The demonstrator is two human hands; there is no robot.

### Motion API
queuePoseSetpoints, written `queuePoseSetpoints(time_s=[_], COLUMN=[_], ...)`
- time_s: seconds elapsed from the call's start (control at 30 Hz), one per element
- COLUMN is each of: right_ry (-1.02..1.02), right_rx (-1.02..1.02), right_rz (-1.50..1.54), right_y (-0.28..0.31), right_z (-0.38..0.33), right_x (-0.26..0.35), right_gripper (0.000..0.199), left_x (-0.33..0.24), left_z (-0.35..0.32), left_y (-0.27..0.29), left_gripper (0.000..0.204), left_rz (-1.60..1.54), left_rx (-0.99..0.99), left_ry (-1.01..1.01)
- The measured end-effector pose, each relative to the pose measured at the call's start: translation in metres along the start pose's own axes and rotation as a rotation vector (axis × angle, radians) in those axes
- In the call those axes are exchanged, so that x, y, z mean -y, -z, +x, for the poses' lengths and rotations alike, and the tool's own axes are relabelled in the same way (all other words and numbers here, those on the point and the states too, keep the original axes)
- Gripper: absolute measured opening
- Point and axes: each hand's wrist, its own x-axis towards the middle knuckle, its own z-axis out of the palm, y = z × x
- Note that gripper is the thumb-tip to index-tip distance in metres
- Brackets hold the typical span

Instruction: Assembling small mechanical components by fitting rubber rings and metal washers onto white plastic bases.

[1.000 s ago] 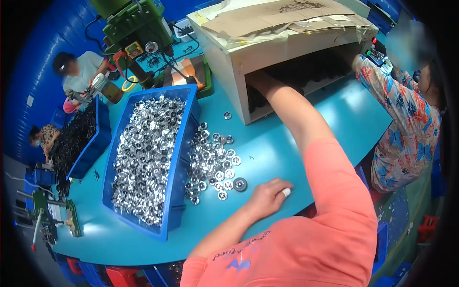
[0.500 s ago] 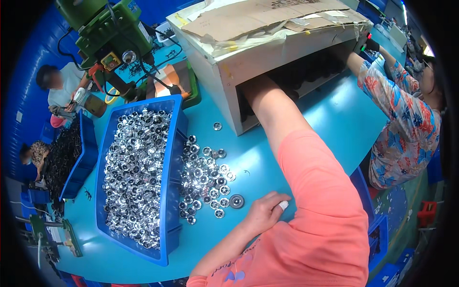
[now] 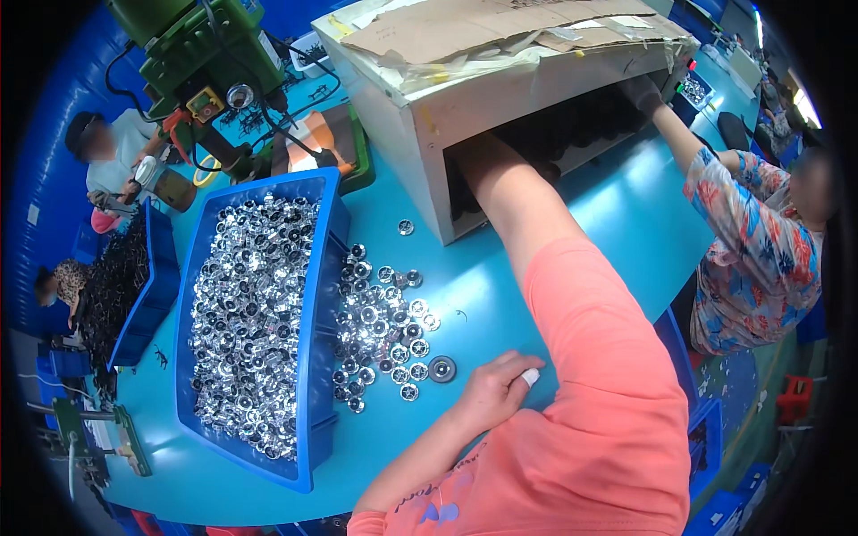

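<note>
My left hand (image 3: 500, 389) rests on the blue-green table with its fingers curled in, and nothing shows in it. A white cover wraps one of its digits. Close by lies a black tyre on a wheel (image 3: 441, 369), next to a loose spread of shiny silver wheel rims (image 3: 384, 322). My right forearm (image 3: 509, 183) reaches into the dark opening of a large white box (image 3: 429, 179); the right hand itself is hidden inside. Dark objects inside the box (image 3: 581, 134) are too dim to name.
A blue bin (image 3: 308, 384) full of silver rims stands left of the loose ones. Behind it is a green machine (image 3: 210, 67). Across the table at right, a person in a flowered shirt (image 3: 755, 250) also reaches to the box. Farther left is a bin of black parts (image 3: 156, 277).
My own arms hold nearly the same pose. The person at right has shifted, and a gloved hand now shows at the box's right end. The view has tilted slightly.
</note>
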Motion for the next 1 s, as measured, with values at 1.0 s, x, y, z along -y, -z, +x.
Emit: queuePoseSetpoints(time_s=[1.0], right_ry=[0.229], right_rx=[-0.131], right_rz=[-0.012], right_y=[0.038], right_z=[-0.045], right_x=[0.029], right_gripper=[0.031], left_x=[0.004], left_z=[0.000], left_y=[-0.002], left_gripper=[0.016], left_rz=[0.034], left_rx=[-0.064], left_ry=[-0.079])
